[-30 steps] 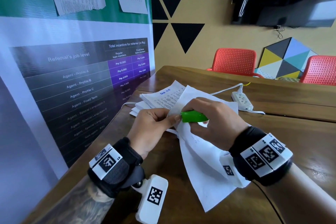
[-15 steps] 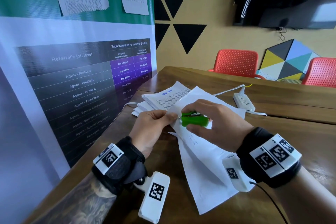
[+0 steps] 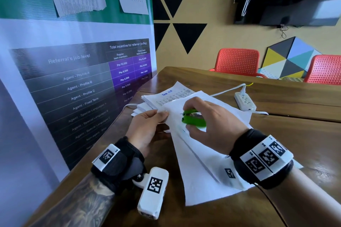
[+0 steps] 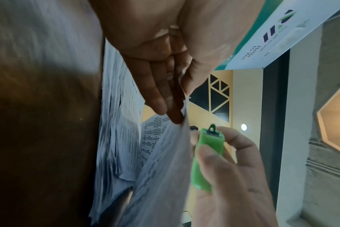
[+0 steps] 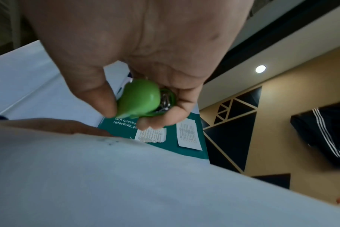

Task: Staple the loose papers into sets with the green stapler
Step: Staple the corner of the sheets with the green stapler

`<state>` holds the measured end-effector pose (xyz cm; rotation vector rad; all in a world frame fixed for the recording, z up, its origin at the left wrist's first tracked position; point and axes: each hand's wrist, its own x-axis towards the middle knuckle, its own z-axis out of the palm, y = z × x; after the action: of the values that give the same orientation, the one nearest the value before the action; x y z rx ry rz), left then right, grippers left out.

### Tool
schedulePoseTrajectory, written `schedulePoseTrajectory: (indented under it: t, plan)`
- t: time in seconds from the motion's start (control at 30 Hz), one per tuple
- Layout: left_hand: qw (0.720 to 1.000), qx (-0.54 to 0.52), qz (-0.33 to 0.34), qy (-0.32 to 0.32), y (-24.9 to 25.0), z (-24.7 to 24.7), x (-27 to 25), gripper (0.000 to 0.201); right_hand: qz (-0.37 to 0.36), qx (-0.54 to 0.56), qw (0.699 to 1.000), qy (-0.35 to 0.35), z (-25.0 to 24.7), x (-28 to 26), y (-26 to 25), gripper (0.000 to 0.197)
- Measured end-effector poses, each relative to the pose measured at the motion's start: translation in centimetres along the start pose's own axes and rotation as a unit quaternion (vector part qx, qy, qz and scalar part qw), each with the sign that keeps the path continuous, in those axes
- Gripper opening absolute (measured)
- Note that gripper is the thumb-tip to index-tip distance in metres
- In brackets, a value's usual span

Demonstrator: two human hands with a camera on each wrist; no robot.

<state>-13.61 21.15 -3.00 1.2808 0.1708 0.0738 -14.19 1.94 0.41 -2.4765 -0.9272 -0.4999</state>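
My right hand (image 3: pixel 206 118) grips the small green stapler (image 3: pixel 193 118) between thumb and fingers, just above the white sheets. The stapler (image 4: pixel 206 155) shows its metal mouth beside the paper edge, apart from it. My left hand (image 3: pixel 147 127) pinches the top corner of a set of white papers (image 3: pixel 201 162) that hangs down over the wooden table (image 3: pixel 295 134). In the left wrist view its thumb and fingers (image 4: pixel 165 98) clamp the sheets' corner. Behind the hands lies a stack of printed loose papers (image 3: pixel 166 97). The right wrist view shows the stapler (image 5: pixel 140 99) over the paper (image 5: pixel 126 184).
A white power strip (image 3: pixel 244 100) with its cord lies on the table behind the papers. Two red chairs (image 3: pixel 238 61) stand at the far side. A large printed banner (image 3: pixel 73 79) stands along the table's left edge.
The stapler, pressed against the paper corner a second ago, has opened and drawn back to the right of the left hand's pinch. The papers have shifted slightly.
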Motion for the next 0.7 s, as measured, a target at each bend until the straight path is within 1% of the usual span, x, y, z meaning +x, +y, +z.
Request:
schedulePoseTrajectory:
  t: [0.07, 0.1, 0.13, 0.2, 0.23, 0.27, 0.3, 0.33, 0.4, 0.43, 0.47, 0.5, 0.53, 0.57, 0.6, 0.63, 0.67, 0.7]
  plan:
    - [0.999, -0.033, -0.009, -0.015, 0.1, 0.0, -0.1, 0.018, 0.031, 0.021, 0.999, 0.018, -0.1, -0.1, -0.8, 0.028]
    - [0.998, -0.046, -0.011, -0.031, 0.1, 0.1, -0.3, 0.02, 0.039, 0.02, 0.999, 0.018, -0.2, -0.1, -1.3, 0.029]
    - [0.997, -0.06, -0.013, -0.047, 0.1, 0.4, -0.6, 0.019, 0.051, 0.008, 0.999, 0.008, -0.4, -0.2, -1.9, 0.038]
    - [0.993, -0.091, -0.015, -0.079, 0.2, 1.0, -1.2, 0.016, 0.085, -0.047, 0.995, -0.021, -0.7, -0.3, -2.8, 0.063]
    - [0.99, -0.103, -0.012, -0.096, 0.1, 1.3, -1.4, 0.016, 0.097, -0.08, 0.992, -0.029, -0.7, -0.4, -2.9, 0.067]
    - [0.988, -0.107, -0.009, -0.11, 0.0, 1.5, -1.6, 0.017, 0.103, -0.103, 0.989, -0.029, -0.8, -0.4, -2.8, 0.066]
    - [0.987, -0.101, -0.003, -0.125, -0.1, 1.7, -1.8, 0.015, 0.105, -0.111, 0.988, -0.025, -0.9, -0.3, -2.7, 0.059]
    - [0.986, -0.094, 0.005, -0.136, 0.0, 1.8, -2.0, 0.012, 0.108, -0.111, 0.988, -0.021, -1.1, -0.2, -2.5, 0.048]
    - [0.986, -0.082, 0.026, -0.144, 0.1, 1.7, -2.2, 0.019, 0.122, -0.095, 0.988, -0.014, -1.6, -0.1, -1.8, 0.026]
    - [0.987, -0.065, 0.044, -0.14, 0.3, 1.6, -2.2, 0.021, 0.129, -0.082, 0.988, -0.008, -2.0, -0.1, -1.6, 0.018]
    - [0.988, -0.026, 0.078, -0.131, 0.4, 1.4, -2.3, 0.021, 0.132, -0.07, 0.989, -0.004, -2.2, -0.2, -1.5, 0.013]
    - [0.984, 0.051, 0.132, -0.111, 0.5, 1.1, -2.0, 0.02, 0.131, -0.06, 0.99, -0.006, -2.5, -0.2, -1.4, 0.009]
    - [0.965, 0.156, 0.19, -0.09, 0.6, 0.8, -1.8, 0.024, 0.126, -0.057, 0.99, -0.016, -2.9, -0.4, -1.5, 0.007]
    - [0.931, 0.259, 0.243, -0.083, 0.7, 0.6, -1.6, 0.034, 0.118, -0.06, 0.991, -0.028, -3.3, -0.6, -1.5, 0.006]
    - [0.898, 0.325, 0.282, -0.097, 0.9, 0.7, -1.3, 0.044, 0.108, -0.068, 0.991, -0.039, -3.7, -0.9, -1.5, 0.005]
    - [0.874, 0.357, 0.304, -0.127, 1.1, 1.0, -1.0, 0.048, 0.095, -0.077, 0.991, -0.047, -4.3, -1.1, -1.5, 0.006]
    - [0.858, 0.374, 0.314, -0.158, 1.2, 1.3, -0.8, 0.043, 0.083, -0.085, 0.991, -0.053, -5.0, -1.3, -1.6, 0.006]
    - [0.85, 0.386, 0.311, -0.179, 1.3, 2.0, -0.8, 0.032, 0.073, -0.095, 0.991, -0.052, -5.6, -1.5, -1.6, 0.005]
